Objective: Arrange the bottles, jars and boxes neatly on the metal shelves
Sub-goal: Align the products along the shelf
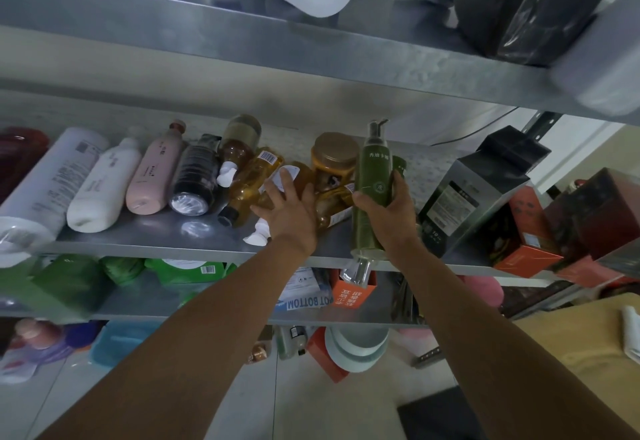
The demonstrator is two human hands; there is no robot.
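Metal shelf (156, 242): bottles (154, 172), jar (334, 159), boxes (478, 190).

Pale tiled floor (346, 401), tan cloth (571, 353)

The green bottle (373, 193) has white Chinese words. An amber bottle (251, 185) has a barcode sticker. A white and blue box (304, 295) says "BOTTOM" upside down. An orange box (351, 295) has white Chinese words. Other labels are too small.
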